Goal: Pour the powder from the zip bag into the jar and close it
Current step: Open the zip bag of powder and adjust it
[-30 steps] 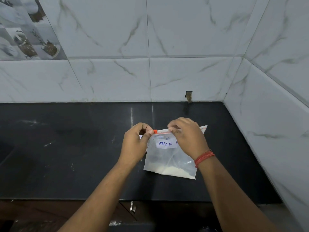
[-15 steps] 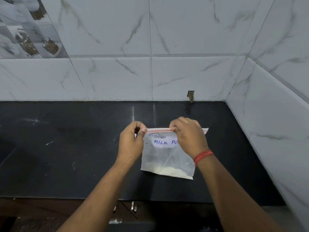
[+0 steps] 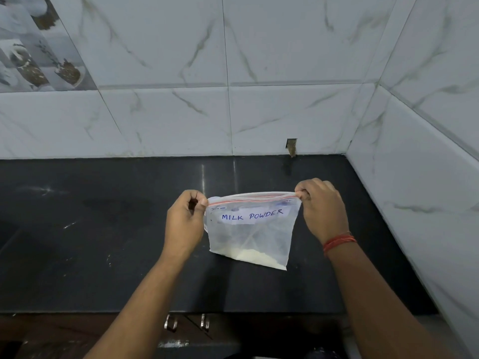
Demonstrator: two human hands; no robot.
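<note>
Two hands share this step, each pinching one top corner of the zip bag (image 3: 250, 229) so that it hangs upright over the black counter (image 3: 90, 242). Nearest the camera, two metal cabinet handles (image 3: 186, 323) show just under the counter's front edge. The left hand (image 3: 184, 225) clamps the left end of the seal between thumb and curled fingers; the right hand (image 3: 324, 207), with a red thread band (image 3: 339, 242) at the wrist, does the same at the right end.

To open it well, I judge that the corners should stay level and the two lips be drawn apart gently, so the mouth widens without a jerk that would throw powder up. Keeping the bottom low holds the contents settled until a jar is at hand; no jar is in view, so pouring looks some way off.

The bag is clear, soft plastic with an orange-red zip strip along the top, whose lips look already parted into a narrow bow. A white label reads MILK POWDER. Only a little pale powder (image 3: 255, 256) lies along the bottom edge, heaped toward the right corner. Beyond stands the marbled tile wall (image 3: 285, 112), meeting a side wall at the right.
</note>
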